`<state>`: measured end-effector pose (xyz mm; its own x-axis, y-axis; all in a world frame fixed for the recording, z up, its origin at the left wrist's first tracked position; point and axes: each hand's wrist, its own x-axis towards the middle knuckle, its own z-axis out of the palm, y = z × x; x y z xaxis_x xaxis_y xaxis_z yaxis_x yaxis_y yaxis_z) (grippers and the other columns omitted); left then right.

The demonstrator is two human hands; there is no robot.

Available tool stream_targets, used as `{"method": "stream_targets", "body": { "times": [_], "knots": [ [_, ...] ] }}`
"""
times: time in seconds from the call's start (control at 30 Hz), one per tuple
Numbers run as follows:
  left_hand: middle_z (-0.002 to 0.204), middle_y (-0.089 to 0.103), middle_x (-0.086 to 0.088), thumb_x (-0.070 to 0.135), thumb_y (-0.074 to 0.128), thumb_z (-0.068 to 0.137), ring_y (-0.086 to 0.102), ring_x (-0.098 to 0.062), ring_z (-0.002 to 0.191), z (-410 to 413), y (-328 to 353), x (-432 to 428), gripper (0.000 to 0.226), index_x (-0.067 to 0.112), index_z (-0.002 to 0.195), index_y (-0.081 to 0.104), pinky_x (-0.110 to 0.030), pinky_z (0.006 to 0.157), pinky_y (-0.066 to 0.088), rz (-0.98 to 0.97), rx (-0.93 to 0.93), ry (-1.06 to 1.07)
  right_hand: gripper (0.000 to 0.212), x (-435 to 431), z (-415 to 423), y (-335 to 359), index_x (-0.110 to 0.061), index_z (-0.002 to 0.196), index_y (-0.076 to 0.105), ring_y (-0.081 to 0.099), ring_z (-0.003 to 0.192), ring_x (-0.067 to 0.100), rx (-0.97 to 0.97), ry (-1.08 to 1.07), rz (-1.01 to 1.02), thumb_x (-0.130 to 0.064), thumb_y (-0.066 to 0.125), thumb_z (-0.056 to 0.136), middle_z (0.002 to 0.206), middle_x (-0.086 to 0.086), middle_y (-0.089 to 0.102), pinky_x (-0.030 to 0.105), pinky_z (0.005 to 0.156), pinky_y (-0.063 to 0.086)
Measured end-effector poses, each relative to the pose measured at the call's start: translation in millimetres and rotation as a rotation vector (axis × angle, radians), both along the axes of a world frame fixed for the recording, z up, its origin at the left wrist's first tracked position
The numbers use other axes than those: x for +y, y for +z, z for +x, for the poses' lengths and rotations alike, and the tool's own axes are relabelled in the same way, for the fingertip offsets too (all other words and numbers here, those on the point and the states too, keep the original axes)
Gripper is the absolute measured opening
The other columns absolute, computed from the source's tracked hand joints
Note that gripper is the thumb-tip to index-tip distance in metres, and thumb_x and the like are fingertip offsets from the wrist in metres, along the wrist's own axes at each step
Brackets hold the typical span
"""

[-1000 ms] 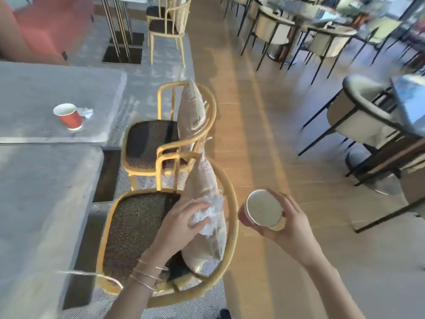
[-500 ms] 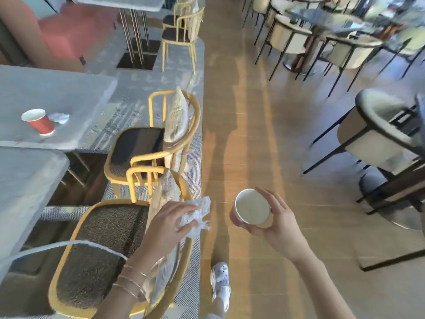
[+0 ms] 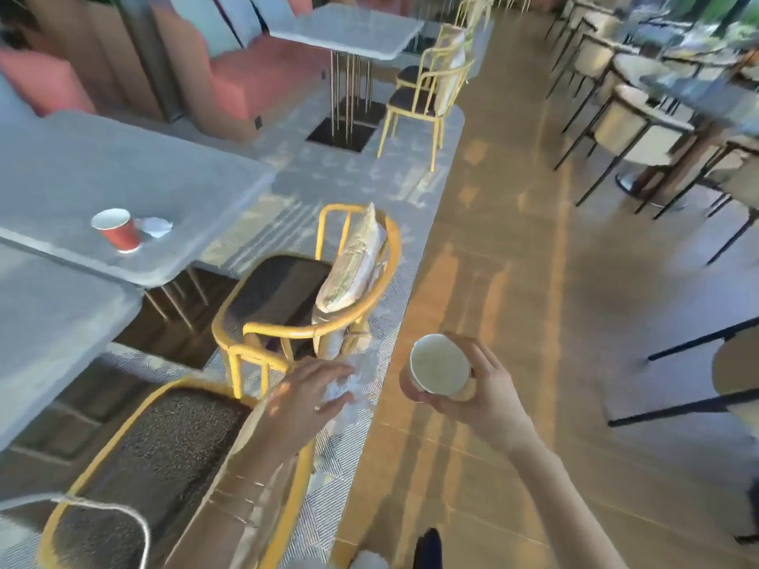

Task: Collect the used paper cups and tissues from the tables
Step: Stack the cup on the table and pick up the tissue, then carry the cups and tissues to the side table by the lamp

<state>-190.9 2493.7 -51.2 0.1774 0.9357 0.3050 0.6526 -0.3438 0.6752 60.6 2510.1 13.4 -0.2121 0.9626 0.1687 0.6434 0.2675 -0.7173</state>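
My right hand grips a paper cup with a white inside, its mouth tilted toward me, over the wooden floor. My left hand holds a crumpled white tissue just left of that cup, above the back of the nearest yellow chair. On the grey table at the left stands a red paper cup, upright. A crumpled white tissue lies right beside it, to its right.
Two yellow-framed chairs with cushions stand between me and the grey tables. A nearer grey table is at the lower left. Black-legged chairs and tables line the right side. A wooden aisle runs down the middle.
The view has swung and moved forward along the aisle; the red cup and tissue on the table now sit closer to centre. Both hands keep their hold, a little further forward.
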Motion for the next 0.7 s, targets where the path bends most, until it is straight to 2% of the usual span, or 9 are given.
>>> {"method": "stream_targets", "body": {
  "times": [0.13,0.23,0.3,0.43,0.53,0.6,0.7],
  "knots": [
    [0.103,0.064,0.011,0.039,0.06,0.078,0.055,-0.004,0.096,-10.1,-4.8,17.5,0.032,0.021,0.103,0.067,-0.019,0.081,0.044,-0.017,-0.008,0.142,0.085,65.3,-4.1,-8.3,-0.013,0.128,0.049,0.05,0.105,0.013,0.003,0.113,0.006,-0.035,0.085,0.055,0.121,-0.004,0.05,0.022,0.086,0.04],
    [0.103,0.062,0.013,0.027,0.07,0.077,0.052,0.0,0.096,-13.9,-12.6,36.4,0.027,0.024,0.104,0.066,-0.016,0.082,0.042,-0.006,0.015,0.24,0.086,117.4,-12.3,-13.7,-0.011,0.127,0.049,0.051,0.105,0.014,0.004,0.225,-0.001,-0.034,0.087,0.053,0.121,-0.001,0.051,0.01,0.084,0.035],
    [0.102,0.06,0.014,0.016,0.075,0.074,0.051,-0.001,0.096,-14.1,-19.1,53.1,0.032,0.023,0.105,0.066,-0.013,0.083,0.04,-0.004,0.018,0.316,0.084,154.8,-18.9,-16.4,-0.008,0.126,0.051,0.052,0.107,0.015,0.008,0.312,0.004,-0.034,0.087,0.054,0.121,0.001,0.051,0.011,0.085,0.034],
    [0.102,0.064,0.01,0.018,0.076,0.074,0.054,-0.007,0.097,-8.7,-21.7,94.4,0.031,0.02,0.104,0.067,-0.023,0.083,0.043,0.011,0.06,0.525,0.078,230.7,-36.7,-6.9,-0.015,0.124,0.052,0.05,0.107,0.008,0.066,0.45,0.002,-0.031,0.086,0.056,0.12,-0.003,0.052,0.001,0.086,0.031],
    [0.098,0.064,0.007,0.013,0.079,0.071,0.052,-0.008,0.095,-1.1,-15.1,127.5,0.036,0.02,0.104,0.066,-0.02,0.081,0.041,0.003,0.054,0.621,0.08,285.4,-50.0,1.7,-0.015,0.128,0.049,0.05,0.111,0.009,0.063,0.585,-0.021,-0.03,0.086,0.058,0.122,-0.003,0.052,0.01,0.09,0.037],
    [0.1,0.062,0.012,0.013,0.079,0.071,0.05,-0.006,0.095,2.8,-10.1,146.2,0.037,0.021,0.105,0.065,-0.015,0.082,0.038,0.01,0.06,0.674,0.081,320.2,-60.1,4.8,-0.018,0.127,0.049,0.049,0.108,0.007,0.068,0.657,-0.014,-0.034,0.086,0.056,0.118,-0.006,0.051,0.017,0.089,0.04],
    [0.103,0.065,0.007,0.013,0.078,0.072,0.053,-0.01,0.097,1.5,-8.2,162.9,0.035,0.018,0.105,0.066,-0.02,0.084,0.042,0.013,0.069,0.772,0.078,364.1,-85.1,3.2,-0.02,0.126,0.049,0.049,0.107,0.008,0.04,0.736,0.013,-0.027,0.086,0.057,0.114,-0.01,0.05,0.017,0.086,0.038]
  ]
}}
